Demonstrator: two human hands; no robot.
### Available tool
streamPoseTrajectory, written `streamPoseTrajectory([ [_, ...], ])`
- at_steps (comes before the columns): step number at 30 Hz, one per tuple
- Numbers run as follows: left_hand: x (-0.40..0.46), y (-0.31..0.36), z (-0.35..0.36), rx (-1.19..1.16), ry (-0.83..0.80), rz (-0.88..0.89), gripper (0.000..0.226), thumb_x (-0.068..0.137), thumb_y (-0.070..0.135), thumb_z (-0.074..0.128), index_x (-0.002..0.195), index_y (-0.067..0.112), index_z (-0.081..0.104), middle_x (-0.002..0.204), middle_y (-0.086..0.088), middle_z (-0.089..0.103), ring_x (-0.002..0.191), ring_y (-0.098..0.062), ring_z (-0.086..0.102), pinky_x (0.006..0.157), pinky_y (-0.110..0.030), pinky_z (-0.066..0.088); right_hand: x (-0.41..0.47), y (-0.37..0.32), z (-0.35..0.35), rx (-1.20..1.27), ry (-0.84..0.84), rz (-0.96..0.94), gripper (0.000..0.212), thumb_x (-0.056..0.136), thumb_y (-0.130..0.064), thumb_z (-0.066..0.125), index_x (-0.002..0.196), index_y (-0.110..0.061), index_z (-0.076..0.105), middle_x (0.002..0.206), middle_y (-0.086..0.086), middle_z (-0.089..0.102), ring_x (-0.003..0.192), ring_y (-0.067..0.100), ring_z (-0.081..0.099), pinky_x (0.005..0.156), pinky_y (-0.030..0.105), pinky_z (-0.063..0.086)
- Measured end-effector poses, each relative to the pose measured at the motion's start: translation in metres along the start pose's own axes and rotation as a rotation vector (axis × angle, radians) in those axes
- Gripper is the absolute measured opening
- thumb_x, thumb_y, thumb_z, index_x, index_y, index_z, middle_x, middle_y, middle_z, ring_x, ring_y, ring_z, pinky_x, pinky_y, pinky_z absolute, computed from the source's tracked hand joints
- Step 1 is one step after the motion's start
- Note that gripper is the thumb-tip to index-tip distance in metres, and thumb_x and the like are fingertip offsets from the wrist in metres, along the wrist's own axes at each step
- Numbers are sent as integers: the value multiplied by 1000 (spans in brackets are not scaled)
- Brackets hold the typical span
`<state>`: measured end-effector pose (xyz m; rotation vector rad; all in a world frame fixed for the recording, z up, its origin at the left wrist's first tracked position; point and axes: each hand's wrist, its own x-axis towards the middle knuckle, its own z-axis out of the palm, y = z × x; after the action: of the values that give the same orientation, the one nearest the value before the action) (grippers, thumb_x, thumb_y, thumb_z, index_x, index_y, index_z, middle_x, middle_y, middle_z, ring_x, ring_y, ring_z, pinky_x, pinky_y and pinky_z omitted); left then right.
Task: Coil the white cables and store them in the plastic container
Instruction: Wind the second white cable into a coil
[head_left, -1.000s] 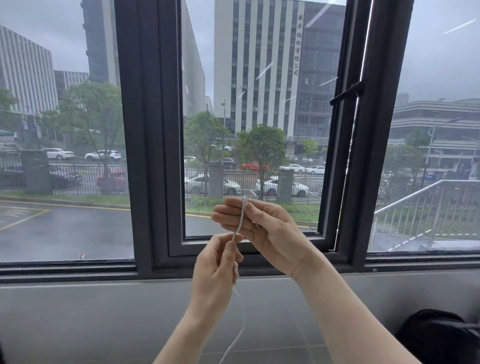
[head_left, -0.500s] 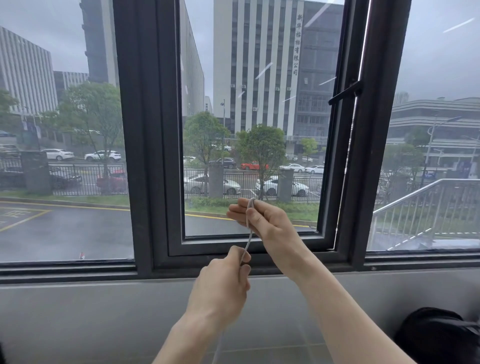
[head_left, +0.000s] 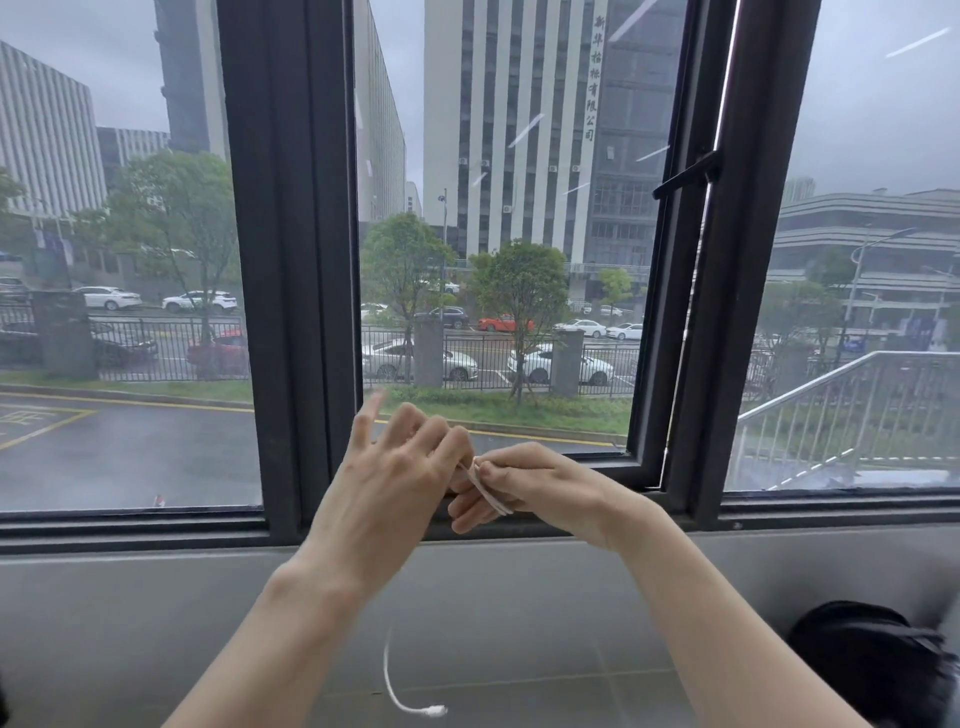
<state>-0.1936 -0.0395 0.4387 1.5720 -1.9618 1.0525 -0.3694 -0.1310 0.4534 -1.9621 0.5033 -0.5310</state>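
Observation:
A thin white cable (head_left: 485, 488) is held up in front of the window, folded into a few short loops between both hands. My right hand (head_left: 540, 491) pinches the loops between thumb and fingers. My left hand (head_left: 387, 483) touches the same loops with thumb and forefinger while its other fingers are spread upward. The cable's loose end with a white plug hangs below, swinging and blurred, near the bottom middle. No plastic container is in view.
A dark-framed window (head_left: 291, 260) fills the view, its right sash ajar with a handle (head_left: 685, 176). Below runs a grey sill and wall (head_left: 519, 597). A black rounded object (head_left: 872, 670) sits at the bottom right.
My left hand rose from below to meet my right hand and opened its fingers. The right hand dropped slightly and turned sideways. The hanging tail got shorter and its plug end swung into view.

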Motion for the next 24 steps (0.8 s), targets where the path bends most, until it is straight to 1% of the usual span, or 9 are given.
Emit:
streamPoseTrajectory([
  [4, 0, -14, 10, -143, 61, -4, 29, 87, 9, 63, 106, 31, 58, 116, 7, 54, 121, -24, 51, 121, -63, 16, -5, -1, 3, 128, -129, -12, 43, 109, -18, 40, 123, 19, 56, 115, 38, 65, 106, 42, 67, 103, 46, 50],
  [9, -2, -15, 29, -520, 198, -195, 14, 101, 21, 49, 101, 31, 59, 131, 10, 56, 133, -19, 48, 125, -47, 14, -7, -12, 5, 228, -214, -97, 34, 108, -10, 36, 116, 10, 61, 114, 31, 64, 109, 46, 63, 107, 54, 44],
  [11, -3, -13, 38, -718, 224, -294, 18, 104, 27, 43, 98, 28, 60, 123, 11, 61, 122, -17, 57, 117, -34, 31, -6, -17, 8, 260, -236, -128, 32, 108, -10, 36, 116, 8, 60, 114, 31, 64, 106, 45, 64, 104, 53, 46],
  [13, -5, -8, 43, -1057, 161, -394, 14, 104, 18, 48, 98, 21, 60, 103, -4, 67, 93, -23, 66, 87, -43, 53, -4, -19, 11, 309, -248, -155, 31, 107, -11, 37, 116, 7, 60, 113, 30, 64, 101, 41, 66, 102, 52, 48],
  [16, -4, 5, 40, -1625, 110, -490, 13, 96, 18, 55, 97, 6, 55, 71, -36, 43, 56, -33, 45, 51, -35, 43, 0, -21, 16, 351, -235, -173, 33, 107, -13, 37, 117, 8, 61, 111, 28, 67, 97, 36, 69, 103, 51, 46],
  [18, -2, 16, 38, -1694, 162, -527, 10, 98, 7, 53, 100, -3, 54, 77, -30, 55, 69, -30, 59, 59, -25, 54, 3, -21, 17, 370, -214, -178, 38, 108, -14, 37, 120, 14, 60, 112, 28, 66, 99, 37, 67, 104, 52, 44],
  [20, -4, 26, 42, -1666, 207, -583, 17, 99, -1, 49, 102, 4, 65, 84, -6, 72, 80, -14, 70, 69, -22, 57, 6, -21, 18, 402, -189, -193, 40, 108, -16, 38, 121, 16, 59, 113, 29, 67, 104, 41, 65, 104, 54, 42],
  [22, -8, 35, 48, -1604, 166, -701, 39, 104, 1, 44, 88, 20, 75, 75, 3, 73, 65, -8, 66, 63, -23, 55, 9, -22, 19, 445, -168, -207, 39, 108, -16, 39, 121, 12, 61, 112, 29, 69, 103, 39, 68, 99, 54, 43],
  [24, -13, 44, 54, -1570, 119, -790, 40, 106, 11, 40, 76, 12, 66, 60, 1, 60, 47, -7, 49, 51, -20, 41, 11, -21, 19, 471, -130, -211, 39, 109, -15, 37, 122, 13, 60, 116, 30, 68, 104, 39, 70, 98, 50, 49],
])
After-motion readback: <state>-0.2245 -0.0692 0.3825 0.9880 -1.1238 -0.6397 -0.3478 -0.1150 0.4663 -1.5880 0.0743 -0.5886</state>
